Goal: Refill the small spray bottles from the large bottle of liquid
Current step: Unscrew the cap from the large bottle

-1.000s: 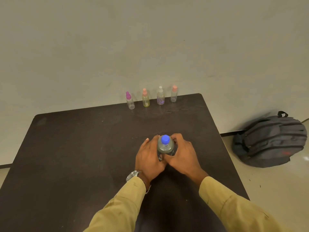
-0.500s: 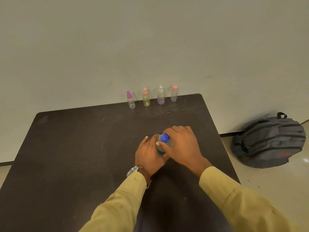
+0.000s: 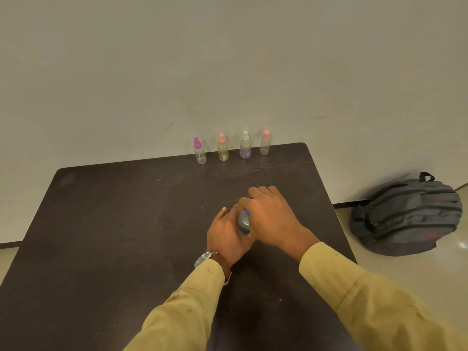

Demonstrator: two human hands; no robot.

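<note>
The large clear bottle (image 3: 243, 221) stands upright on the dark table (image 3: 121, 224), mostly hidden between my hands. My left hand (image 3: 228, 236) wraps its body. My right hand (image 3: 268, 214) lies over the top, fingers closed around the blue cap (image 3: 246, 213), of which only a sliver shows. Several small spray bottles stand in a row at the table's far edge: a clear one with a purple cap (image 3: 199, 151), a yellowish one with a pink cap (image 3: 222, 148), one with purple liquid and a white cap (image 3: 245, 146), and a clear one with a pink cap (image 3: 265, 143).
A grey backpack (image 3: 407, 216) lies on the floor to the right of the table. A plain wall rises right behind the spray bottles. The table's right edge runs close to my right forearm.
My right hand has moved from the bottle's side up over the blue cap and closed on it, hiding most of it. My left hand keeps hold of the body.
</note>
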